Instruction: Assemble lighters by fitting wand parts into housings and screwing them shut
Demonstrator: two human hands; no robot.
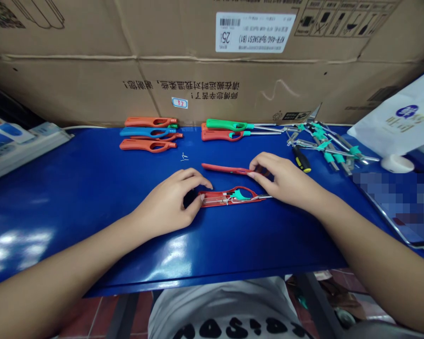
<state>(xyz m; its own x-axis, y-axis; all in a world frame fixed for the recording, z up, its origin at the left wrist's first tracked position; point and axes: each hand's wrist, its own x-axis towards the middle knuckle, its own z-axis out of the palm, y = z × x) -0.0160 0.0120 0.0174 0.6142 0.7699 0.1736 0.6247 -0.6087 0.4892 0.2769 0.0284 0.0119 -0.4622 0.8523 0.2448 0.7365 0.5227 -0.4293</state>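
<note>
Left hand (167, 197): thumb against the left end of the open red lighter half-shell (219, 205) on the table (92, 197), fingers curved and apart; can't tell if it's pinching. Right hand (286, 181) pinches the other red half-shell (226, 168) by its right end, just beyond the open one.

Risks, my read: white wire (254, 198) runs near the rim, could get trapped if halves meet there. Green trigger (239, 195) looks loose-laid; a bump could unseat it. Tiny pale pins (184, 157) could scatter if brushed.

Materials: slim, hollow plastic shells with looped trigger guard; smooth metal tube (265, 197); glossy blue tabletop; matte creased cardboard (92, 61) behind.
</note>
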